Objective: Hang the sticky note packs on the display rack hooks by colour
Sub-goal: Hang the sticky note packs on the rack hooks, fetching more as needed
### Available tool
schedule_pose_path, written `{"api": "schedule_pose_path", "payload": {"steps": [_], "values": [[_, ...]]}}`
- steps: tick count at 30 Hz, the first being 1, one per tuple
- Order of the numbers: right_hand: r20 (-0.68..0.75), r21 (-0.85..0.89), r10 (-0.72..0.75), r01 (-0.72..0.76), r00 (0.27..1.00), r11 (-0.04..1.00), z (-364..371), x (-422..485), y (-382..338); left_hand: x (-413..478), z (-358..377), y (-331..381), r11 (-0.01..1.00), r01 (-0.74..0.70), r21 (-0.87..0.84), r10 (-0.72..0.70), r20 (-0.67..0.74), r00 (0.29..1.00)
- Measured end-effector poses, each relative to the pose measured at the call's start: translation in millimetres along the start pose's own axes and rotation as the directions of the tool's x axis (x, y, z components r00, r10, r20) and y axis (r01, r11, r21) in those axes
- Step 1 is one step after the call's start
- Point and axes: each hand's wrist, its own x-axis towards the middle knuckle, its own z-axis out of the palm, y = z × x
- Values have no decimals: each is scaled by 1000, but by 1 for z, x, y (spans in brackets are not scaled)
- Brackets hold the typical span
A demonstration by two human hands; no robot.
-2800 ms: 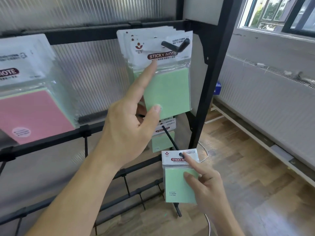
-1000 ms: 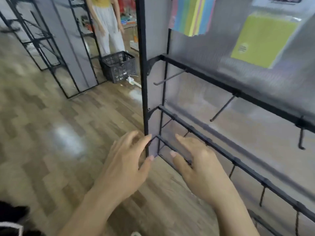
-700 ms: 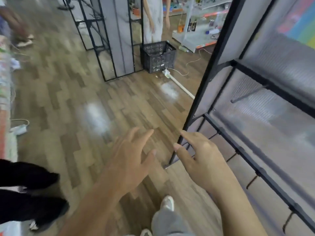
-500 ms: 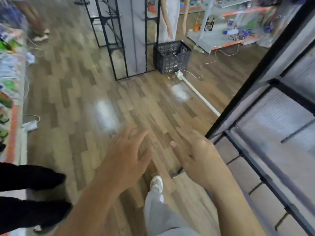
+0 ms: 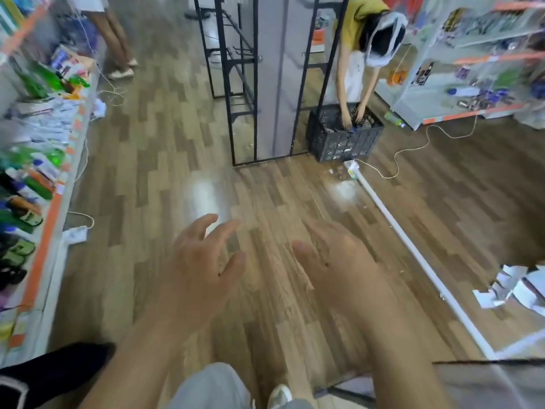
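- left hand [image 5: 203, 261]: grip apart, fingers spread, nothing in it, held out over the wood floor [image 5: 165, 160]
- right hand [image 5: 339, 261]: same, grip apart and empty, just right of the left one, not touching it
- sticky note packs: none in either hand and none I can positively pick out; the loose white pile [image 5: 513, 287] on the floor at the right edge could be pack cards, too blurred to call
- no hooks with hung packs in this view, so the count done per colour can't be read from here
- black-framed rack [image 5: 256, 84] far centre looks bare on the side shown; can't tell if it's the target rack
- another person just right of it has both hands down in a black crate [image 5: 345, 140]; contents unreadable
- shelf [image 5: 44, 202] along the left carries mixed goods, no sticky notes I can identify
- my read: this is a fetch step with hands free; at minimum a pickup, a colour match and a hang remain
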Motion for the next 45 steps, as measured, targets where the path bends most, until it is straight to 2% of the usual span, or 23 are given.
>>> {"api": "schedule_pose_path", "payload": {"steps": [10,14,18,24,28,33,38,45], "values": [[29,-106,2,1,1000,994,45,235,-70,207,-50,-89,997,-6,-71,0,-93,996],[18,-61,46,-44,999,997,52,322,-105,292,-93,-123,997,-53,-62,44,-133,990],[29,-44,119,-118,992,992,66,393,-121,369,-120,-153,999,-45,-17,41,-183,982],[-6,-20,163,-163,987,986,85,518,-128,492,-131,-186,996,41,78,-28,-163,986],[-33,10,99,-99,995,995,89,622,-139,596,-143,-195,996,-47,72,58,-151,987],[-19,69,26,-25,999,997,73,752,-167,718,-181,-198,978,-195,-68,179,-195,964],[35,40,-37,35,999,999,70,864,-193,821,-210,-227,991,-62,-119,23,-302,953],[81,72,7,-13,997,997,109,1012,-230,975,-243,-298,994,71,-89,-90,-238,967]]}}
